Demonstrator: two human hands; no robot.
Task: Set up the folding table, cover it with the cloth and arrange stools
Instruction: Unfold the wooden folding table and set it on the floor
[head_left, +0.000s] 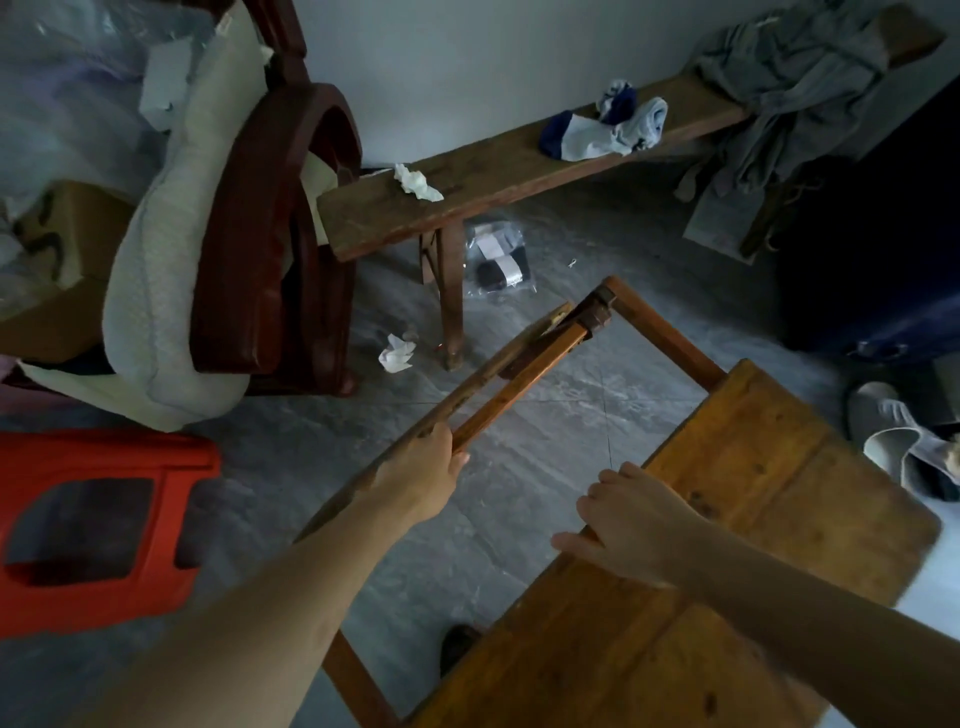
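The wooden folding table (753, 545) stands partly unfolded in front of me, its orange-brown top panel tilted at the lower right. A folding leg frame (524, 364) sticks out from it toward the upper left. My left hand (426, 470) is shut around that frame's wooden bars. My right hand (631, 525) grips the near edge of the table top. A red plastic stool (98, 525) stands on the floor at the left. I cannot pick out the table cloth.
A long wooden bench (498, 171) with socks and a crumpled tissue runs along the far wall. A dark red chair (280, 234) draped with a white cushion stands at the left. Crumpled paper (396, 354) lies on the grey floor. Slippers (893, 431) lie at the right.
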